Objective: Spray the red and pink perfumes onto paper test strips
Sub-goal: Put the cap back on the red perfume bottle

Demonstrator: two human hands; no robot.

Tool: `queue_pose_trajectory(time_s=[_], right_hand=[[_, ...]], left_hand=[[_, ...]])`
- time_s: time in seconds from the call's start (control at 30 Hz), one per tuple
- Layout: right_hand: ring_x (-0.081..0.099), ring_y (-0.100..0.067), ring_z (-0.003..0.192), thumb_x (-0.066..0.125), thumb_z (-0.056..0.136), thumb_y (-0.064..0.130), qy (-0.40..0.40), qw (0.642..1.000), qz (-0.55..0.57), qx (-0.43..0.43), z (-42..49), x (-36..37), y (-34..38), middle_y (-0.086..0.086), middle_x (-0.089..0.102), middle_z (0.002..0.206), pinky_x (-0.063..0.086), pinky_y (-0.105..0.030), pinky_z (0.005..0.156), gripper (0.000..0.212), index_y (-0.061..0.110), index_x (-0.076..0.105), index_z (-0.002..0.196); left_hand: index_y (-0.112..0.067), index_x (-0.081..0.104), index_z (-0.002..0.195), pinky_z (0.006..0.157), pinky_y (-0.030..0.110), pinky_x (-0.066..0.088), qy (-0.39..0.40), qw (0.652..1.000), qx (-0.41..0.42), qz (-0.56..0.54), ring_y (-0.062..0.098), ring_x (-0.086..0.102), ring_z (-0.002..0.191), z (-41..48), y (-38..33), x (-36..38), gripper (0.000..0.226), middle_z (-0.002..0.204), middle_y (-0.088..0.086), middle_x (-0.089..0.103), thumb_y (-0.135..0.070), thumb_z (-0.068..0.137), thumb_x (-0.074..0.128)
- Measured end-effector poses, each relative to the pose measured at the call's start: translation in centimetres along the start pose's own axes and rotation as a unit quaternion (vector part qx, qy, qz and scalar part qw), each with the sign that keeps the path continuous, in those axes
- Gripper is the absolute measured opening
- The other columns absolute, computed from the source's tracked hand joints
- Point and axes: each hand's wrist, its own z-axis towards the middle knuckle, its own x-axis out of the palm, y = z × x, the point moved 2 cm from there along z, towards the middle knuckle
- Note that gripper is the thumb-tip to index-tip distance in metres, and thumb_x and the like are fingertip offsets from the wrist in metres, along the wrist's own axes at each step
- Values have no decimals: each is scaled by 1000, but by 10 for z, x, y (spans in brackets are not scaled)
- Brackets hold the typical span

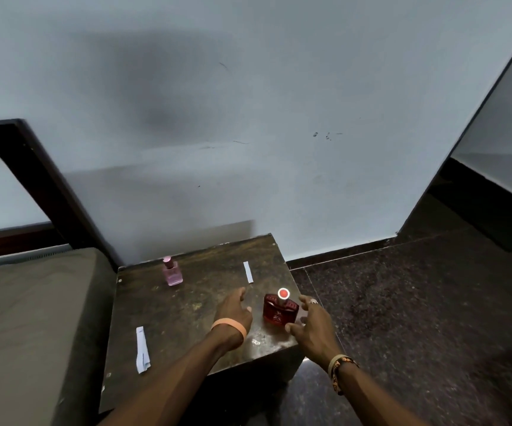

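Nearest my camera, two bare forearms stretched in from 6 o'clock over the front edge of the bench (187, 318). The left wrist wore an orange band (229, 326), the right a woven band (339, 372).

The left hand (234, 312) hovered palm down with its fingers loose and apart, gripping nothing, just beside the red bottle (280, 310) at the bottle's 9 o'clock. The right hand (310, 324) sat at the bottle's 3 o'clock, fingers spread wide and thumb low near the base, with a ring (313, 301) on one finger. I could not tell whether the thumb touched the glass.

The red bottle stood upright near the bench's 4 o'clock edge, its round cap facing up. The pink bottle (172, 272) stood upright at 11 o'clock, well apart from both hands. The far strip (248, 272) lay flat at 1 o'clock, beyond the red bottle. The near strip (142, 348) lay at 8 o'clock, its lower end creased.

A bed (33, 302) butted against the bench at 9 o'clock, dark speckled floor (402, 302) spread away at 3 o'clock, and a pale wall (248, 118) rose behind at 12 o'clock.
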Motion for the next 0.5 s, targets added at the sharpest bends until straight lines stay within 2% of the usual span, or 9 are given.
queue_pose_trajectory(time_s=[0.13, 0.2, 0.27, 0.4, 0.5], right_hand=[[66, -14, 104, 77, 79, 14, -19, 999, 32, 2, -4, 9, -8, 3, 68, 119, 56, -31, 87, 50, 23, 62, 126], [66, -12, 102, 77, 81, 13, -35, 997, 62, 13, -4, 14, -7, 10, 68, 107, 56, -34, 88, 43, 25, 64, 119], [66, -12, 99, 76, 82, 11, -64, 994, 91, 25, -4, 18, -4, 15, 64, 96, 55, -30, 84, 38, 26, 65, 116], [61, -11, 95, 70, 88, 11, -100, 987, 118, 38, -3, 29, -6, 11, 64, 96, 52, -34, 89, 32, 20, 67, 118], [63, -15, 96, 66, 90, 6, -118, 979, 158, 55, -3, 36, -3, 7, 67, 94, 51, -34, 88, 24, 19, 70, 110]], left_hand=[[-17, 43, 140, 107, 34, 41, 24, 1000, -3, -20, 21, 50, 126, 3, 0, 13, 58, 137, 7, 53, 2, 85, 49], [-15, 46, 137, 106, 30, 41, 43, 998, 5, -52, 19, 51, 126, 3, -5, 20, 59, 136, 7, 54, 9, 83, 49], [-12, 54, 130, 103, 26, 42, 47, 995, 10, -89, 16, 55, 121, 4, -8, 26, 56, 129, 6, 60, 14, 81, 47], [-14, 62, 122, 101, 29, 47, 25, 991, 6, -128, 14, 60, 113, 7, -4, 27, 51, 119, 3, 66, 13, 81, 52], [-13, 61, 123, 101, 27, 46, 38, 988, 7, -151, 15, 59, 115, 7, -2, 24, 51, 120, 5, 66, 15, 81, 51]])
